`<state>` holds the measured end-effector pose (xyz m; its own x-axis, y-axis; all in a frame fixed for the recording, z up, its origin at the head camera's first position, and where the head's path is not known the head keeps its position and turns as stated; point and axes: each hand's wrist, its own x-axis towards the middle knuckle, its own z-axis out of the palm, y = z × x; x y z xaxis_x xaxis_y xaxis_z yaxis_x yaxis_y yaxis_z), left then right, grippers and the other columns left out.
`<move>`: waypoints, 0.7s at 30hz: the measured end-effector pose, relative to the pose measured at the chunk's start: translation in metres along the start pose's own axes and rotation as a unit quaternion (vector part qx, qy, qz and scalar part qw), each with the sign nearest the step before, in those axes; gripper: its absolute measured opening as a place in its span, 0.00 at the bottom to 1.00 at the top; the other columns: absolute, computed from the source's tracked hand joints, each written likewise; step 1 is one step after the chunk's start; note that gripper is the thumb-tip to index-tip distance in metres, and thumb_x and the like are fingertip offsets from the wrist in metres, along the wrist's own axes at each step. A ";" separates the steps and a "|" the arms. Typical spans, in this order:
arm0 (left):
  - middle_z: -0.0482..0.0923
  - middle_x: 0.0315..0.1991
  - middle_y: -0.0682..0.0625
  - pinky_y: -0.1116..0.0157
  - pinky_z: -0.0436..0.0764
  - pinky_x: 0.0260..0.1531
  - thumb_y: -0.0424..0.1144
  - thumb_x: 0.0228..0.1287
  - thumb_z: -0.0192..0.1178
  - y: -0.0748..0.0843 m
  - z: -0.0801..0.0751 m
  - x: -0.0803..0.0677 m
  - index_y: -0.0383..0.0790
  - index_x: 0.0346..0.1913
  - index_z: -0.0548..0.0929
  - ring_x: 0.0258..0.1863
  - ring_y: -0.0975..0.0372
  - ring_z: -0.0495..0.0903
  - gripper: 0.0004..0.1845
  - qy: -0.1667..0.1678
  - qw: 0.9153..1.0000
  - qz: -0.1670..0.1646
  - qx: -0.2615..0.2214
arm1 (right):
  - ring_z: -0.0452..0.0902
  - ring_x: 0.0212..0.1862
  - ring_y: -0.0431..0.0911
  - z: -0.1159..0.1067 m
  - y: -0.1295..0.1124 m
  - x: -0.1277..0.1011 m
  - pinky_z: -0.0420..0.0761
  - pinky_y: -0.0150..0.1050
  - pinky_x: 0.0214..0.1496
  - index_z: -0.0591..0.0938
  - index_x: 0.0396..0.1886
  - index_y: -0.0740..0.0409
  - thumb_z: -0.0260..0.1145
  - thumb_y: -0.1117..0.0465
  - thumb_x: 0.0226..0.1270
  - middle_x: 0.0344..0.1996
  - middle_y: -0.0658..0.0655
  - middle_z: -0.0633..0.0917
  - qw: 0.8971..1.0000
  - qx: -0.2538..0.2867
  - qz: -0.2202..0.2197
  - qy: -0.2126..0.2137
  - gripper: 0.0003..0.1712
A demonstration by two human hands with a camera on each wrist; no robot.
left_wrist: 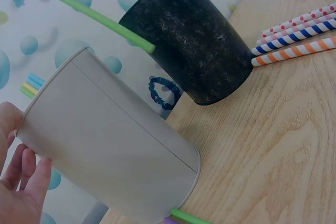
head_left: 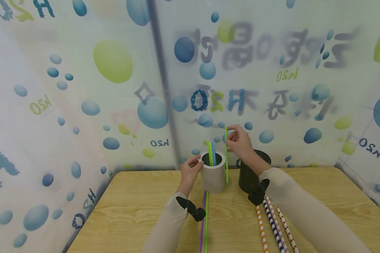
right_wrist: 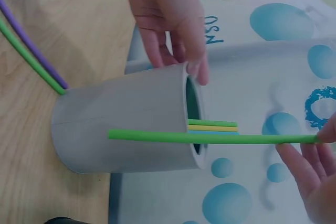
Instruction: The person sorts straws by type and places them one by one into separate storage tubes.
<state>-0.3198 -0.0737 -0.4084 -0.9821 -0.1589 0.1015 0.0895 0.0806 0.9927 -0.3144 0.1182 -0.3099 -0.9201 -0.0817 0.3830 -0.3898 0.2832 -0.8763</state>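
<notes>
My right hand point(head_left: 240, 143) pinches a plain green straw point(head_left: 227, 170) near its top end. That straw hangs upright just outside the right side of a light grey cylindrical container point(head_left: 213, 180), its lower end below the rim. Inside the container stand several straws point(head_left: 211, 153) in green, yellow and blue. My left hand point(head_left: 190, 172) holds the container's rim at its left side; in the left wrist view the fingers point(left_wrist: 38, 182) touch the outer wall. On the table in front of the container lie a purple straw point(head_left: 202, 225) and another green straw point(head_left: 207, 228).
A black cylindrical container point(head_left: 246, 175) stands to the right, partly behind my right forearm. Several patterned paper straws point(head_left: 273, 225), striped and dotted, lie in front of it. Behind the wooden table point(head_left: 130, 211) rises a patterned backdrop point(head_left: 120, 95).
</notes>
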 end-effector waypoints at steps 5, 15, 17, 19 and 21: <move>0.75 0.45 0.43 0.65 0.77 0.41 0.35 0.56 0.63 0.001 0.001 0.000 0.36 0.51 0.80 0.45 0.55 0.73 0.18 0.002 1.000 -0.001 -0.005 | 0.74 0.37 0.55 -0.004 -0.010 0.011 0.82 0.41 0.30 0.67 0.58 0.63 0.55 0.70 0.61 0.35 0.62 0.72 1.000 0.008 -0.014 0.021 0.24; 0.75 0.44 0.43 0.64 0.78 0.41 0.33 0.56 0.63 0.001 0.002 -0.002 0.36 0.50 0.81 0.45 0.54 0.74 0.18 0.005 1.000 0.002 -0.002 | 0.71 0.33 0.49 -0.004 -0.020 0.028 0.81 0.46 0.32 0.64 0.58 0.64 0.52 0.72 0.62 0.35 0.60 0.71 0.998 0.009 -0.031 0.062 0.23; 0.76 0.44 0.43 0.64 0.78 0.41 0.33 0.56 0.63 0.001 0.002 -0.002 0.36 0.50 0.81 0.45 0.54 0.74 0.18 0.004 1.000 0.002 -0.002 | 0.71 0.32 0.49 -0.003 -0.021 0.030 0.81 0.47 0.32 0.64 0.58 0.64 0.51 0.72 0.61 0.35 0.60 0.71 0.997 0.012 -0.029 0.069 0.24; 0.76 0.44 0.43 0.64 0.78 0.42 0.33 0.56 0.62 0.002 0.002 -0.001 0.36 0.51 0.81 0.45 0.54 0.74 0.18 0.004 1.000 0.001 -0.003 | 0.70 0.32 0.49 -0.002 -0.023 0.031 0.81 0.47 0.33 0.64 0.59 0.64 0.51 0.72 0.61 0.35 0.60 0.71 0.997 0.013 -0.030 0.075 0.24; 0.76 0.44 0.43 0.64 0.78 0.42 0.33 0.56 0.62 0.001 0.001 -0.001 0.36 0.50 0.81 0.45 0.55 0.74 0.17 0.006 1.000 0.001 -0.002 | 0.70 0.33 0.48 -0.001 -0.023 0.032 0.81 0.46 0.33 0.64 0.59 0.63 0.51 0.72 0.62 0.35 0.60 0.71 0.997 0.012 -0.031 0.075 0.23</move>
<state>-0.3190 -0.0723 -0.4073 -0.9799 -0.1697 0.1044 0.0926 0.0761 0.9928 -0.3354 0.1102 -0.2772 -0.8794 0.0457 0.4739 -0.4479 0.2581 -0.8560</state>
